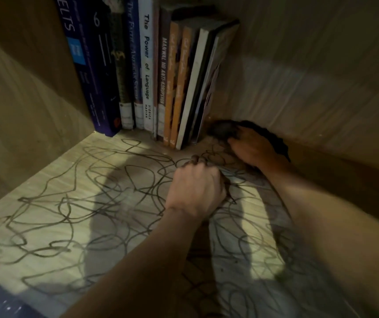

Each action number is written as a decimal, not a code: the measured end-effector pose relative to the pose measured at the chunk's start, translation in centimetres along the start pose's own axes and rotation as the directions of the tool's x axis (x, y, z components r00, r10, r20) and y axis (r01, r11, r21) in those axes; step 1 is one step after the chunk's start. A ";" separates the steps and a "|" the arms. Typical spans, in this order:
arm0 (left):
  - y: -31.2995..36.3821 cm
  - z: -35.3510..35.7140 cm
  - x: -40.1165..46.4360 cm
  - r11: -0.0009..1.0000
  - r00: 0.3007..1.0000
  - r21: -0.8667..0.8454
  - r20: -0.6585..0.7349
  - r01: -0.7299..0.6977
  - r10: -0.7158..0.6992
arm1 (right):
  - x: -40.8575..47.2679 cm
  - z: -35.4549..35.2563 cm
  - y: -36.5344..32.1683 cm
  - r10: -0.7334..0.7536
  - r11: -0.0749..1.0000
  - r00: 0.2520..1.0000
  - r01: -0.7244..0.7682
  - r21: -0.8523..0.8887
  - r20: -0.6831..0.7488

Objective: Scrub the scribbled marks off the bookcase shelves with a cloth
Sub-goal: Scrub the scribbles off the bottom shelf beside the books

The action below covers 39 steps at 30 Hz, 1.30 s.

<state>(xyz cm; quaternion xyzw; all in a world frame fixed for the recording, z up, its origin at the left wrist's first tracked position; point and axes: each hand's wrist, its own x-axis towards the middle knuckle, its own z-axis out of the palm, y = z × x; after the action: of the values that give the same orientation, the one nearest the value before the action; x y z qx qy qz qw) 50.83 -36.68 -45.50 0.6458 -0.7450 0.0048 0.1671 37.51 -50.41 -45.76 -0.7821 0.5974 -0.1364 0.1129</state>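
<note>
Shelf: a pale wood-grain shelf board (53, 210) inside a bookcase compartment, dimly lit, with a brighter patch across its middle.
Scribbles: dark looping scribbled marks (106, 193) cover nearly the whole board, from its front edge back to the foot of the books.
Books: a row of books (147, 72) stands upright at the back of the shelf; the rightmost ones lean slightly.
Cloth: a dark cloth (224, 130) lies bunched on the shelf just right of the books, in the back corner where the board meets the side wall.
Right hand: the right hand (252, 148) lies on top of the cloth, palm down, fingers bent over its folds and gripping it; dark cloth also shows along the far edge of the hand.
Left hand: the left hand (197, 189) is curled into a fist, knuckles down on the shelf in front of the books, nearer than the cloth; whether it holds anything I cannot tell.
Arms: both forearms are bare and reach in from the front edge, casting long shadows over the scribbles.
</note>
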 end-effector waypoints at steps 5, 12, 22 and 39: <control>0.3 -0.2 -0.4 1.000 1.000 0.029 -0.012 -0.001 0.001 | -3.6 2.3 -1.4 -0.104 0.994 0.993 0.105 0.024 -0.049; -4.2 0.0 -0.4 0.971 0.961 -0.188 0.204 -0.151 0.189 | 1.6 0.1 -2.1 0.055 0.998 0.995 -0.055 -0.012 0.087; -4.7 0.3 -0.7 0.982 0.980 -0.144 0.140 -0.119 0.139 | 1.6 -0.1 -1.7 0.098 0.995 0.994 -0.098 -0.017 0.053; -4.7 0.0 -0.8 0.983 0.987 -0.153 0.110 -0.099 0.117 | -5.1 1.3 -0.3 -0.015 1.000 1.000 0.016 0.012 -0.023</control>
<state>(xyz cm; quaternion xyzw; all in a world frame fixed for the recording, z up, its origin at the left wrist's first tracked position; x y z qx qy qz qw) 55.39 -36.71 -46.72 0.5893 -0.7859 -0.0793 0.1693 36.96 -45.40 -47.27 -0.7845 0.5917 -0.1498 0.1098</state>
